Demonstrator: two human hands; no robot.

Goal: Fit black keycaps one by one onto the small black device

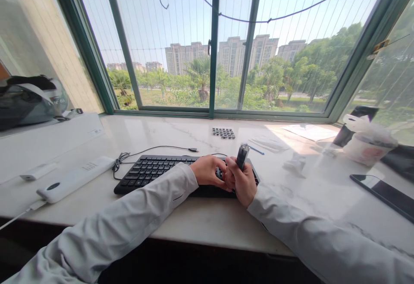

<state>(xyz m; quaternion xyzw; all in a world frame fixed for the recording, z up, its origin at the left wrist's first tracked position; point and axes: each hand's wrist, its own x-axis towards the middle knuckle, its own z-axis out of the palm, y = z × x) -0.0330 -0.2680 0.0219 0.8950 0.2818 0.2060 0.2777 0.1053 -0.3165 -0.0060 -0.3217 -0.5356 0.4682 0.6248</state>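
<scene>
A black keyboard (152, 171) lies in front of me on the pale marble-look counter, its right part hidden under my hands. My right hand (244, 182) is closed round a short dark handheld tool (241, 156) with a clear, shiny top end pointing up; its lower end is hidden. Curled in a pinch, my left hand (210, 171) meets the right one over the keyboard's right side; whatever is between its fingers is hidden. Beyond the keyboard, several loose black keycaps (224, 133) stand in rows.
A blue pen-like stick (256, 147) and clear plastic (270, 143) lie behind my right hand. The USB cable (161, 147) runs behind the keyboard. At left are a white power strip (76, 178) and a helmet (30, 98); at right, a phone (384, 193) and a bagged tub (368, 143).
</scene>
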